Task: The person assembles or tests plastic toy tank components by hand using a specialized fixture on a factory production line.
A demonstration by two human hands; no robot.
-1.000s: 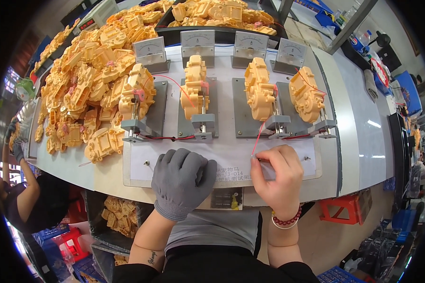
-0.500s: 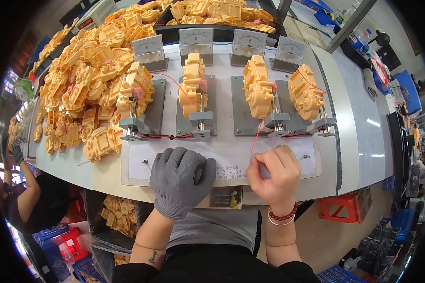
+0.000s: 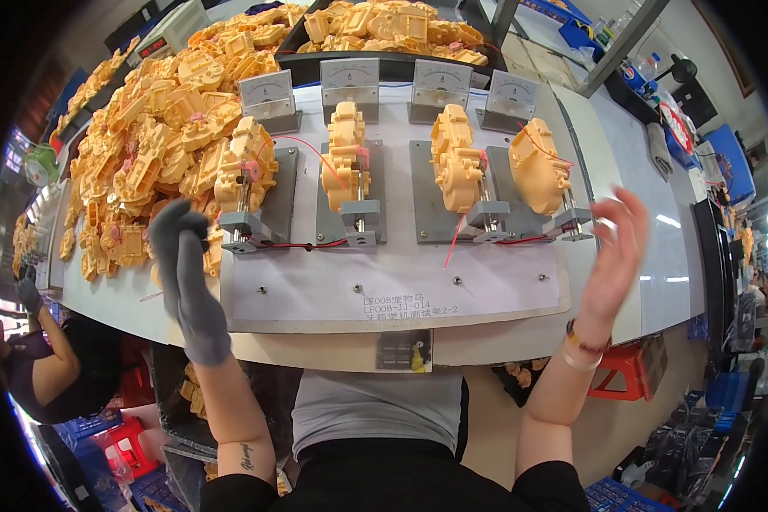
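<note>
My left hand (image 3: 189, 286), in a grey knit glove, is raised at the board's left edge beside the heap of yellow-orange plastic gearbox housings (image 3: 141, 162). It is seen edge-on, fingers mostly stretched, with nothing visible in it. My bare right hand (image 3: 613, 256) hangs past the board's right edge, fingers apart, blurred and holding nothing. Between the hands lies a white test board (image 3: 316, 286) with small toggle switches along its front. Several gearboxes stand in metal fixtures on it: one far left (image 3: 246, 166), two in the middle (image 3: 346, 158) (image 3: 456, 162), one far right (image 3: 540, 171).
Analog panel meters (image 3: 350, 85) stand behind the fixtures. A black tray (image 3: 294, 64) of more housings sits at the back. Thin red wires (image 3: 454, 243) trail from the gearboxes. Red stools (image 3: 627, 371) stand below the table. Another person's gloved hand (image 3: 29, 293) is at far left.
Both hands have moved apart from the front of the board, left hand to the left, right hand to the right and up. Both fists have opened out, uncovering the switches.
</note>
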